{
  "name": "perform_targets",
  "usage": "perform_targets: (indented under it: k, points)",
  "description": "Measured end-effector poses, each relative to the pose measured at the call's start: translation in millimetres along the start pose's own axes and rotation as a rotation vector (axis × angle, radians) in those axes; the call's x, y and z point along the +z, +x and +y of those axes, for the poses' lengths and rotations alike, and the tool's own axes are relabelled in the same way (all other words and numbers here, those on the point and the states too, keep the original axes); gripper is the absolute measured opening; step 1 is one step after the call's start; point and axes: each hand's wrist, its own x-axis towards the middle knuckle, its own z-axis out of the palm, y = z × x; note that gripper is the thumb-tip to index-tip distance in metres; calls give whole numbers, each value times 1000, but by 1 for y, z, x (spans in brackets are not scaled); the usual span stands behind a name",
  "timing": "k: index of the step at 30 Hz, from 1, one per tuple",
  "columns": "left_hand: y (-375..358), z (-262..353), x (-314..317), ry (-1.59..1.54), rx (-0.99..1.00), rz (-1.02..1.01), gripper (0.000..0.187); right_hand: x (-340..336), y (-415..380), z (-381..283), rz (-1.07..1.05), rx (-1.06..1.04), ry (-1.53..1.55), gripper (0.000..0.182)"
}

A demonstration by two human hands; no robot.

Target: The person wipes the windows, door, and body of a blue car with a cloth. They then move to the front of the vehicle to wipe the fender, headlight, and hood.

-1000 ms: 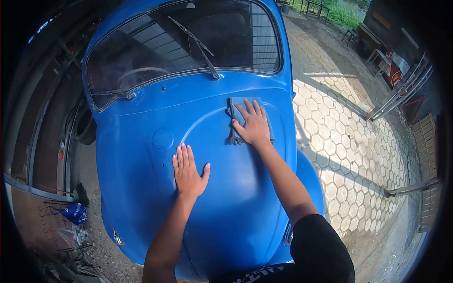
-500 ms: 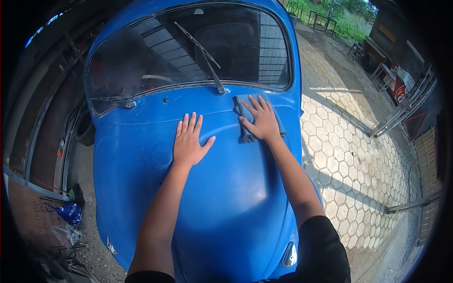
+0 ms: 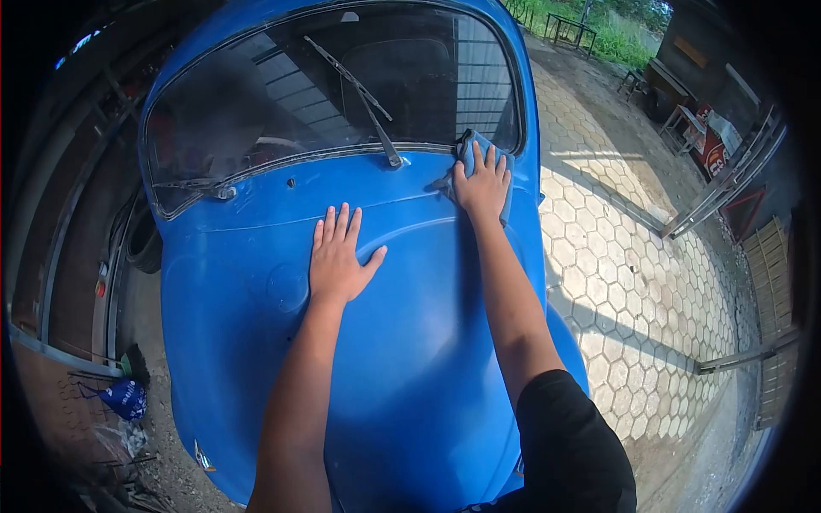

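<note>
My left hand [image 3: 339,261] lies flat on the blue hood [image 3: 402,342] of a car, its fingers spread and nothing in it. Farther up on the right, my right hand [image 3: 485,184] presses a grey-blue cloth [image 3: 481,141] against the body panel below the corner of the windshield [image 3: 410,81]. The cloth shows above and beside the fingers and touches the windshield's lower edge; the rest is hidden under the palm.
Two wipers [image 3: 385,141] rest by the windshield. Hexagonal paving [image 3: 607,282] runs along the right. At the left are a tire [image 3: 145,244] and a blue bag [image 3: 126,398]. A metal post [image 3: 723,205] stands at the right.
My right hand has moved up toward the windshield corner with the cloth, which is now more bunched and turned. My left hand stays on the hood. The view has shifted slightly.
</note>
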Motion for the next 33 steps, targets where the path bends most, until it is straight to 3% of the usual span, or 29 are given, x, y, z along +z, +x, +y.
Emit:
perform_targets:
  k: [2,6,7,8,10,15,18,19,22,26,30,33]
  points:
    - [-1,1,0,5,-3,-3,87,4,-4,-7,-30,45,-51,68]
    - [-1,1,-1,-1,-16,-9,86,-28,-18,-3,-271,-479,84,67]
    - [-2,1,2,-4,-18,-6,86,-21,-17,3,-171,-343,54,67]
    - [-1,0,4,-8,-19,0,86,-12,-17,7,-84,-79,12,69]
    - [-2,0,3,-5,-22,-6,85,-14,-28,-8,-96,80,-52,70]
    - [0,-4,6,-105,-6,54,82,-52,-106,-75,-285,-589,169,64]
    - [-5,-17,13,-374,-35,164,82,-46,-106,-98,-304,-668,220,62]
    - [-7,-20,11,-326,-94,117,83,-46,-103,-106,-349,-707,251,62]
    - [-17,-46,-5,-366,-29,-39,85,-23,-95,-139,-333,-741,223,62]
    - [-31,-91,-4,-171,18,4,80,6,-63,-172,-297,-627,188,66]
    - [-25,-82,-11,-106,-3,-13,82,32,-40,-214,-180,-275,46,73]
    - [-25,-84,-8,-150,-12,32,86,46,-43,-225,-92,-210,-8,79]
